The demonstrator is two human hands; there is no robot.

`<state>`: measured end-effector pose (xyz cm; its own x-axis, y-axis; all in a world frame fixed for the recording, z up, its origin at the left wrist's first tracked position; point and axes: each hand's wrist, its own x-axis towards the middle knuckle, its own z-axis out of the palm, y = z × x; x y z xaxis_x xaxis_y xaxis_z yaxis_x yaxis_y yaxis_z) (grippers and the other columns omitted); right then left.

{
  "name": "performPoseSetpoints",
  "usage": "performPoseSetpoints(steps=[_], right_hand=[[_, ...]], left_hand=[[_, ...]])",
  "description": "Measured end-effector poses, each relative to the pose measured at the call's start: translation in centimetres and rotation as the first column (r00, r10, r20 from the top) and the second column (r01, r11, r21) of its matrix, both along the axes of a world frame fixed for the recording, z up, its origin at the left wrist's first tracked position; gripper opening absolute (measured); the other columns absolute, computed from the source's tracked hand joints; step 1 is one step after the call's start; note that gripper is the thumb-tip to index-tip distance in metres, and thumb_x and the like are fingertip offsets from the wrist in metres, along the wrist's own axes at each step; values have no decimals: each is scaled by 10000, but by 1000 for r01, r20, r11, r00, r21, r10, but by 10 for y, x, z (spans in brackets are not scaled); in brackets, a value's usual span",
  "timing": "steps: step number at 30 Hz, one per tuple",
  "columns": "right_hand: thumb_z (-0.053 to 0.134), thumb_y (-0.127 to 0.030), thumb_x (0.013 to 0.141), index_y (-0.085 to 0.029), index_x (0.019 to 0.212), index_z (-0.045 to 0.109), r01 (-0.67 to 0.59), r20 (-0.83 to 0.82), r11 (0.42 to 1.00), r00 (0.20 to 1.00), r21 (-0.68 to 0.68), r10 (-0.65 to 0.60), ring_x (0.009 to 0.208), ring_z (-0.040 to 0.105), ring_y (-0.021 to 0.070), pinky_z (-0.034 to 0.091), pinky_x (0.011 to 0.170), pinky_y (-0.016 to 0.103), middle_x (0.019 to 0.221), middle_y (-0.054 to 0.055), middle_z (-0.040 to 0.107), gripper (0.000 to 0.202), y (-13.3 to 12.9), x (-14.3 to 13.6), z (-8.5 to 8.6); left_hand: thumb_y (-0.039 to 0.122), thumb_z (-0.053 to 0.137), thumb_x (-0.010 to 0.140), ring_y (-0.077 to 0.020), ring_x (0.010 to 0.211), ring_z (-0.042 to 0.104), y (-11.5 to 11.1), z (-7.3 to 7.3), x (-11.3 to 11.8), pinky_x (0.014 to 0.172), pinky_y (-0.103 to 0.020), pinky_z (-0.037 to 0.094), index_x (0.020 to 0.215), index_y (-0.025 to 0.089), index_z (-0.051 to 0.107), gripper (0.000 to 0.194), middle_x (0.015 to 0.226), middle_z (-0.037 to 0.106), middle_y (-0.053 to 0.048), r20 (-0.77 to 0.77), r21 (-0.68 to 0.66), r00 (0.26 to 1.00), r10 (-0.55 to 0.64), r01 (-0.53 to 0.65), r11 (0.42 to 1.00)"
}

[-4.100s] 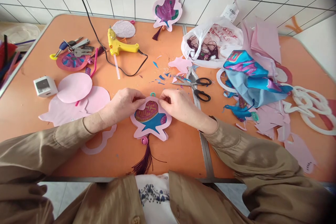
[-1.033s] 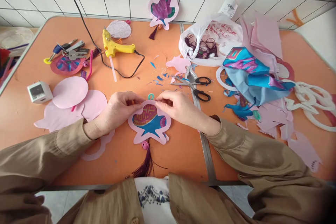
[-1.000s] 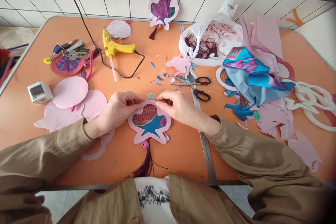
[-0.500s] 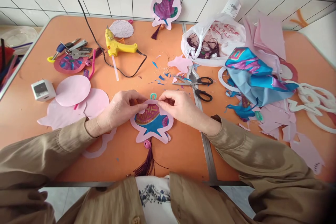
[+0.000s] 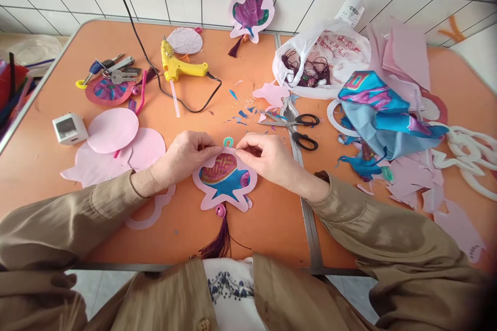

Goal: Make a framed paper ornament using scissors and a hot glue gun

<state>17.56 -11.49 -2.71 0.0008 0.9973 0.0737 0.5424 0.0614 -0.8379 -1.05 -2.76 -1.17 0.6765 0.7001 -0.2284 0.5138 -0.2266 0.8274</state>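
A pink-edged fabric pendant [image 5: 220, 184] with a blue and purple patterned middle lies flat in front of me. My left hand [image 5: 190, 154] pinches its upper left edge, and my right hand [image 5: 266, 156] pinches the upper right edge. Between my fingertips a small teal loop [image 5: 228, 142] sticks up from the top. From the lower edge hang a pink bell [image 5: 221, 210] and a dark purple tassel [image 5: 219, 238]. Behind the lower right edge another pink layer peeks out. My fingers cover parts of the upper rim.
A yellow glue gun [image 5: 180, 64] with its cord lies behind my left hand. Black-handled scissors [image 5: 305, 132] rest beyond my right hand. Pink cutouts [image 5: 112, 132] are at left; blue fabric [image 5: 388, 114], scraps and a plastic bag [image 5: 341, 57] at right. A similar pendant [image 5: 252, 10] leans on the wall.
The view has shifted slightly, so the table things appear a little further right. Both hands keep pinching the pendant's top edge, with barely any movement.
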Motion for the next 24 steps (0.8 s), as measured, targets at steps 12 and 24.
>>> performPoseSetpoints(steps=[12, 24], right_hand=[[621, -292, 842, -168, 693, 617, -2, -93, 999, 996, -47, -2, 564, 492, 102, 374, 550, 264, 628, -10, 614, 193, 0, 2, -1], [634, -414, 845, -167, 677, 603, -31, -180, 996, 984, -79, 16, 560, 434, 99, 328, 521, 260, 607, -18, 532, 300, 1, 3, 3]], left_hand=[[412, 587, 777, -107, 552, 494, -1, 1, 1, 525, -236, 387, 631, 140, 618, 310, 581, 591, -5, 32, -49, 999, 12, -10, 999], [407, 614, 787, -106, 568, 506, -6, 7, 3, 525, -226, 396, 678, 137, 664, 295, 606, 605, -10, 101, -42, 995, 25, -21, 999]])
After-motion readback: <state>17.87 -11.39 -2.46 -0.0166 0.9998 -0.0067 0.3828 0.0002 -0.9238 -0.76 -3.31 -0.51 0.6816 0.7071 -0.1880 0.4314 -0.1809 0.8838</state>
